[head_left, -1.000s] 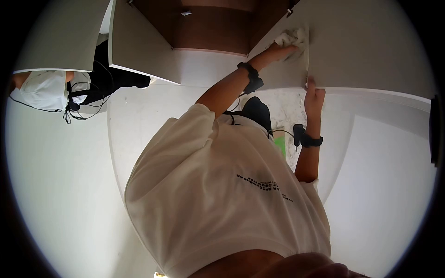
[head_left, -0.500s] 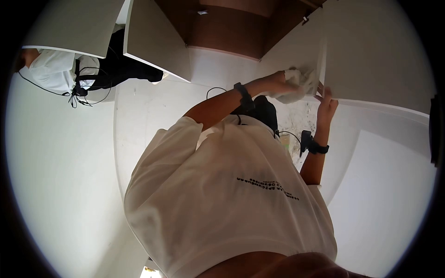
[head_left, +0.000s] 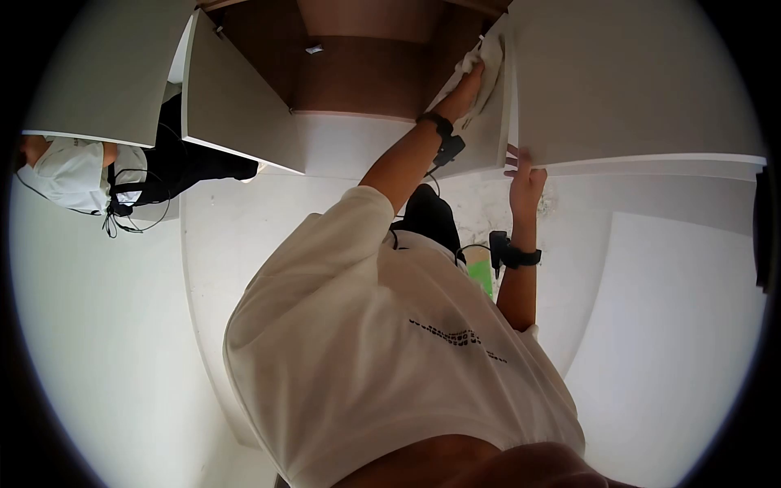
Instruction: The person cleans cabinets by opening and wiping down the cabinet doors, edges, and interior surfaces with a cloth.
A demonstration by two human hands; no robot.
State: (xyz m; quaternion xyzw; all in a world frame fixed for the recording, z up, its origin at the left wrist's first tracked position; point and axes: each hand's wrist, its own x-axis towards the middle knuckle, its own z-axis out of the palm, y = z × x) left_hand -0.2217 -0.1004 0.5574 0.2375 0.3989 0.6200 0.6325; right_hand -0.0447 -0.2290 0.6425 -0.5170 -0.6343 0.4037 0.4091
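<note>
The person's left hand (head_left: 465, 91) holds a white cloth (head_left: 490, 71) against a pale door panel (head_left: 480, 140), high up near the brown cabinet interior (head_left: 358, 77); its fingers close on the cloth, which spills out past them. The right hand (head_left: 527, 185) is at the lower end of the gap between that panel and a large panel (head_left: 634, 89), its fingers parted and reaching into the gap; they seem to touch an edge there, but whether they grip it cannot be told. A dark wristband (head_left: 443, 138) circles the left wrist and another wristband (head_left: 514, 255) the right. Across the cabinet stands an open door (head_left: 236, 102), and a small white object (head_left: 314, 50) lies inside. At the far left, a co-worker in a white top (head_left: 77, 175) is partly hidden behind a panel.
</note>
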